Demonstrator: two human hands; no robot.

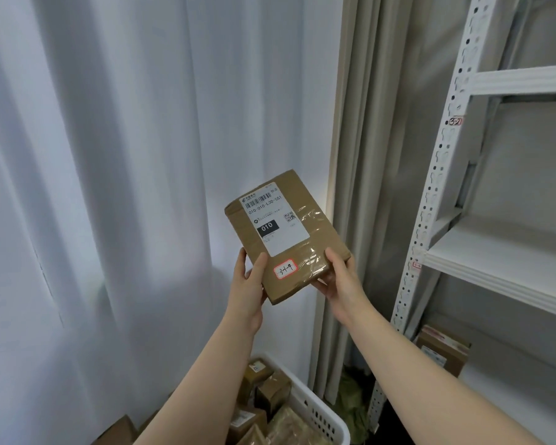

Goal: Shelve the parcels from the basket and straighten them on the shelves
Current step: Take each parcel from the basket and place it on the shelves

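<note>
I hold a flat brown cardboard parcel (305, 216) up in front of the white curtain, its white shipping label and a small red-edged handwritten sticker facing me. My left hand (249, 287) grips its lower left edge, thumb on the front. My right hand (339, 277) grips its lower right corner, thumb on top and fingers underneath. Below, the white plastic basket (318, 419) holds several brown parcels. The white metal shelf unit (495, 261) stands to the right, and the shelf at hand height is bare.
A brown box (443, 351) sits on a lower shelf at the right. White and beige curtains hang behind the parcel. A perforated shelf post (430, 200) with small number tags stands between the parcel and the shelves. More cardboard lies at the bottom left.
</note>
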